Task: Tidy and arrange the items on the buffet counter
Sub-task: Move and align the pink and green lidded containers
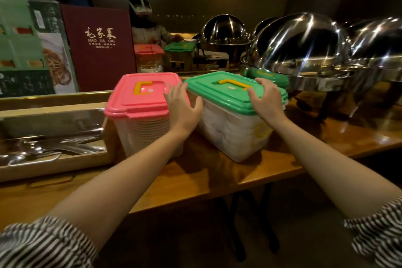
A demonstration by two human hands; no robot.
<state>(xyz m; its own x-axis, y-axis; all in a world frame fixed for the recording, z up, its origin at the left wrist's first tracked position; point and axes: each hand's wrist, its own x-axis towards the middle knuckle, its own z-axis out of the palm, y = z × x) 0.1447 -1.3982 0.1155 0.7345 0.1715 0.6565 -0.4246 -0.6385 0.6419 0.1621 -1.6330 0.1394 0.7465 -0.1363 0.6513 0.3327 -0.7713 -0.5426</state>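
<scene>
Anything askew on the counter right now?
Yes: the green-lidded box sits turned at an angle to the pink-lidded box, not squared with the counter edge. Left hand at its end, right hand on its lid.

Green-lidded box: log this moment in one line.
left hand: against left end of green-lidded box, beside pink-lidded box | right hand: on green lid, right end | boxes: closed, on counter

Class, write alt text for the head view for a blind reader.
A person's right hand rests on the lid of a green-lidded box on a wooden counter; the left hand lies between it and a pink-lidded box. Shiny domed food warmers stand at right.
</scene>
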